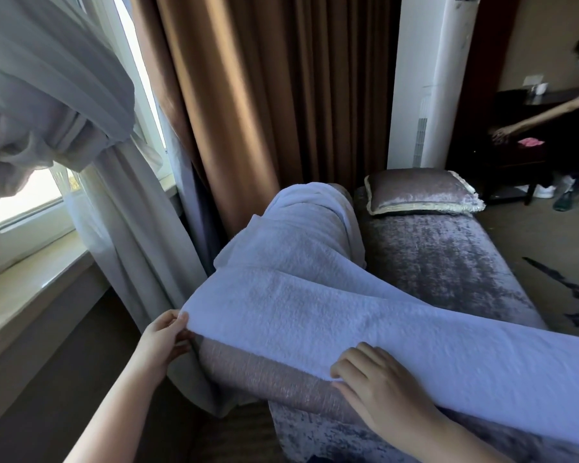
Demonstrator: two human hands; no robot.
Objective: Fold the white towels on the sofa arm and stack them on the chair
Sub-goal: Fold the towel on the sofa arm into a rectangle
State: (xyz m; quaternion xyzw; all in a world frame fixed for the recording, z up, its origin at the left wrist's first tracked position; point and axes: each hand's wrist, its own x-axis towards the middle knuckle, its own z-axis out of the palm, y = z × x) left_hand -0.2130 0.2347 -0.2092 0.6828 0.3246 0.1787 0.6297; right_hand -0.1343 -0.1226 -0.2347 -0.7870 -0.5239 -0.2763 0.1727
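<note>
Left hand pinches the near-left corner of the white terry-cloth towel, thumb and fingers closed on the hem. The towel lies draped along the rounded mauve velvet sofa arm, more white cloth bunched at the far end, right end running off frame. Right hand has its fingers curled over the near edge, thumb hidden; reads as a grip. Judgement: light, thick, fully limp, grippy pile, will sag between holds. Hold at corners and hems, keep it taut. Chair not in view.
</note>
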